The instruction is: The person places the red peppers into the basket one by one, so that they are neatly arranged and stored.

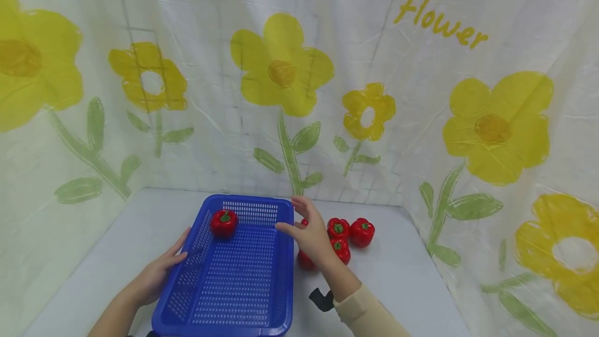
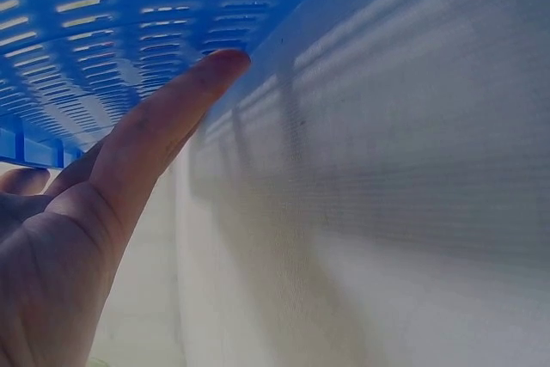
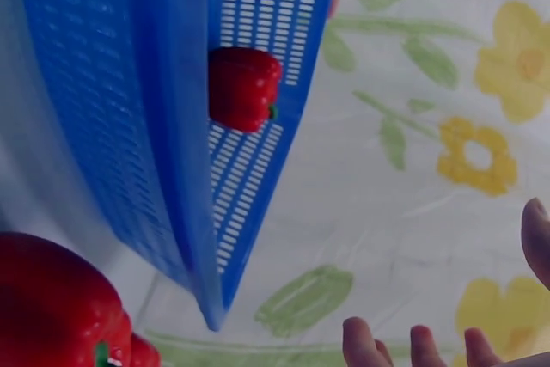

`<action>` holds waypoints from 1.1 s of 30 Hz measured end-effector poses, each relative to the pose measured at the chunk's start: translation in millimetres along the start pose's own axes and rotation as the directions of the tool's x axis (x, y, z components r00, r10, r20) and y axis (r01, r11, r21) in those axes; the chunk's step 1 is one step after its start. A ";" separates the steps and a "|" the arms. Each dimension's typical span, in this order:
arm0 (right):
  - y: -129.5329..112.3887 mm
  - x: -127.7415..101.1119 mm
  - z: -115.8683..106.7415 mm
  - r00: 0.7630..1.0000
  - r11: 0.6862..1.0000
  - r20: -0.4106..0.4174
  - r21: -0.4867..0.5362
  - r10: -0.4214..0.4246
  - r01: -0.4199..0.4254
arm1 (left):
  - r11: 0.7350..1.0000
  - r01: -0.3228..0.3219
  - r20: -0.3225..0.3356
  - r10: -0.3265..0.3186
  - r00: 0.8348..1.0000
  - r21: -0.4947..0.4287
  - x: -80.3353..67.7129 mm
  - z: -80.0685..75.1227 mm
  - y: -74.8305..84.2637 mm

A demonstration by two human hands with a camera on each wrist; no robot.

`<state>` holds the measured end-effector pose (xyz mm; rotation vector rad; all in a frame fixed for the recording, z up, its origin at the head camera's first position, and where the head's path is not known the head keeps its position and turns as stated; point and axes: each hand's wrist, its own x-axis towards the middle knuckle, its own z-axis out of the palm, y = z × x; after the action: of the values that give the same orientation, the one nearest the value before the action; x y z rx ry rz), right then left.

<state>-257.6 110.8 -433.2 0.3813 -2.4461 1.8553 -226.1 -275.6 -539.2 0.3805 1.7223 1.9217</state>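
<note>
A blue plastic basket (image 1: 238,274) with perforated walls sits in front of me, its far end farther from me. One red bell pepper (image 1: 224,223) lies inside at the far left; the right wrist view shows the same bell pepper (image 3: 245,89) past the rim. My left hand (image 1: 156,274) is at the basket's left side, and in the left wrist view its straight fingers (image 2: 168,126) lie against the outer wall. Over the right rim, my right hand (image 1: 311,230) is spread with nothing in it. Partly behind that hand, several red bell peppers (image 1: 362,232) stand grouped on the table.
The white table (image 1: 388,285) extends to both sides of the basket. A curtain (image 1: 327,170) with yellow flowers hangs behind and at the sides. A black piece (image 1: 321,299) shows beside the right wrist. One bell pepper (image 3: 51,302) looms close in the right wrist view.
</note>
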 end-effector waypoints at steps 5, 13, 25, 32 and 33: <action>7.0 -5.8 -2.2 1.000 1.000 -0.020 -0.002 -0.004 0.004 | 1.000 -0.001 0.006 0.001 1.000 -0.009 -0.3 -0.2 0.2; 19.3 -18.5 -10.3 0.997 0.999 -0.074 -0.020 0.034 -0.036 | 1.000 -0.002 0.019 0.002 1.000 -0.021 -0.4 0.7 0.4; 32.7 -26.6 -23.4 0.993 0.999 -0.112 0.008 0.045 -0.044 | 1.000 0.008 0.003 -0.008 1.000 -0.017 -0.9 -0.2 2.5; 37.3 -31.0 -25.6 0.992 0.999 -0.125 0.011 0.032 -0.031 | 1.000 -0.004 0.034 0.005 0.999 -0.031 0.2 -1.5 -0.5; 38.4 -31.8 -26.2 0.991 1.000 -0.128 0.010 0.029 -0.027 | 1.000 -0.004 0.032 0.005 0.999 -0.030 0.5 -1.4 -0.9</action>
<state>-238.2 150.7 -468.0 0.2215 -2.3720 1.8398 -227.1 -276.5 -540.3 0.4032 1.6718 1.9319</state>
